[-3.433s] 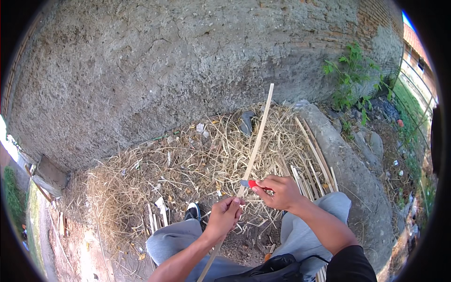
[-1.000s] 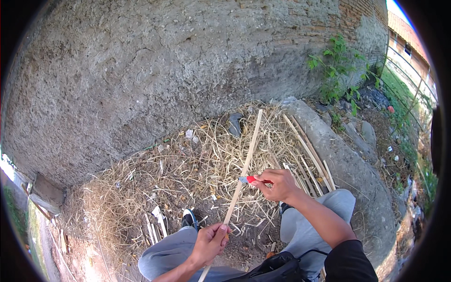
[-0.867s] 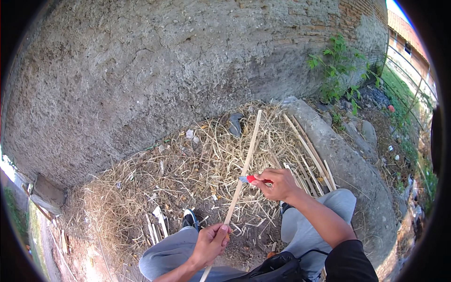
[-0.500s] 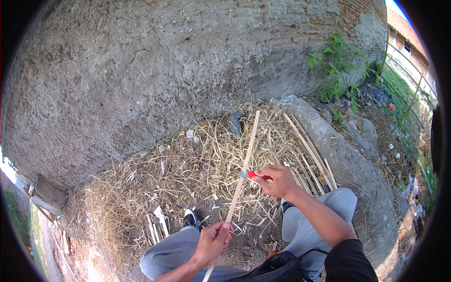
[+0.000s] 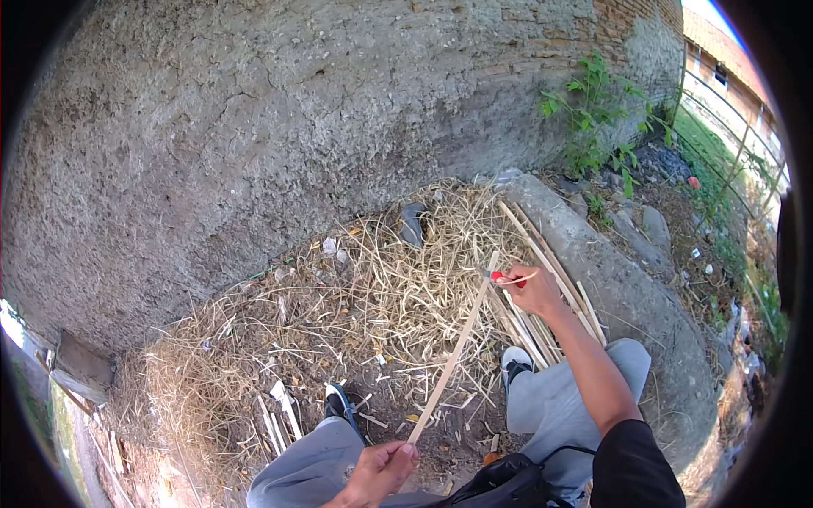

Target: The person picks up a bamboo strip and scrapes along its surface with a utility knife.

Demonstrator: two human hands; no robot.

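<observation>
A long, pale bamboo strip (image 5: 451, 362) slants up and away from me over the straw. My left hand (image 5: 379, 474) is closed round its near part, low in the view. My right hand (image 5: 535, 293) grips a red-handled knife (image 5: 498, 277), whose short grey blade touches the strip close to its far end. A thin curled shaving (image 5: 519, 278) stands out across the knife and my right fingers. Beside my right hand, several more bamboo strips (image 5: 549, 262) lie in a bundle along a big stone.
A rough plastered wall (image 5: 279, 118) rises ahead. Straw and shavings (image 5: 406, 296) litter the ground. The large stone (image 5: 593, 254) borders the right, with a green plant (image 5: 593, 102) behind it. Short bamboo pieces (image 5: 279, 415) lie by my left shoe (image 5: 336, 402); a dark grey object (image 5: 412, 224) sits near the wall.
My right hand and the knife have moved away along the strip toward its far end. The strip now leans further right, my left hand sits lower, and a shaving has appeared at the knife.
</observation>
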